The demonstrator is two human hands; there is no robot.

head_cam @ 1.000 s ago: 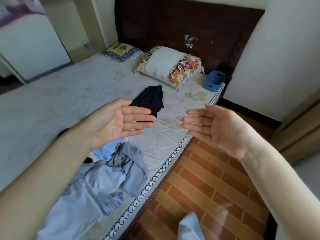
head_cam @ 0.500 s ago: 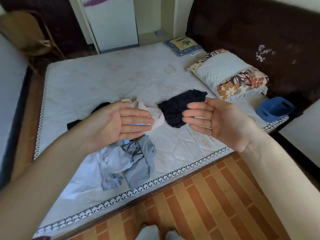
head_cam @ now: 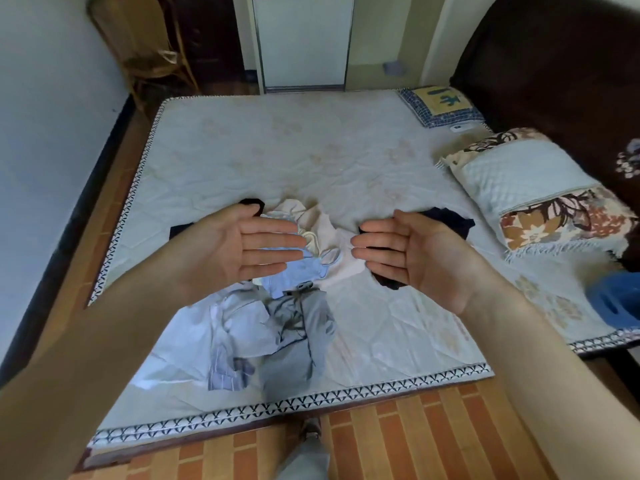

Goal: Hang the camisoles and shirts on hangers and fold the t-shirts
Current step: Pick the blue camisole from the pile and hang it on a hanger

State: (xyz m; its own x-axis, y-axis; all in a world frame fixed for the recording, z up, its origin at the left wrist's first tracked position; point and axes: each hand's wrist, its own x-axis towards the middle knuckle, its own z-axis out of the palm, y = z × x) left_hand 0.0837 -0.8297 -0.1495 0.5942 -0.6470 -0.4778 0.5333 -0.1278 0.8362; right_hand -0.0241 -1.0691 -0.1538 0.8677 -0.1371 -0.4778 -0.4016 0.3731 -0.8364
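A heap of clothes lies on the mattress (head_cam: 346, 161) near its front edge. In it I see a grey shirt (head_cam: 301, 337), a white shirt (head_cam: 194, 341), a striped light garment (head_cam: 228, 368), a pale blue top (head_cam: 298, 271) and a cream camisole (head_cam: 318, 226). One black garment (head_cam: 453, 220) lies to the right, partly behind my right hand, and another black garment (head_cam: 252, 204) peeks out behind my left hand. My left hand (head_cam: 239, 251) and right hand (head_cam: 412, 258) hover above the heap, palms facing each other, fingers straight, holding nothing.
A floral pillow (head_cam: 533, 199) and a small blue-and-yellow cushion (head_cam: 443, 105) lie at the right by the dark headboard (head_cam: 554, 64). A blue plastic basket (head_cam: 616, 299) sits at the bed's right edge. A wooden chair (head_cam: 145, 53) stands far left. Brick-pattern floor (head_cam: 398, 445) lies underfoot.
The view has swung left and down, so the whole mattress and the clothes heap now sit centred. Both hands keep the same open, facing pose.
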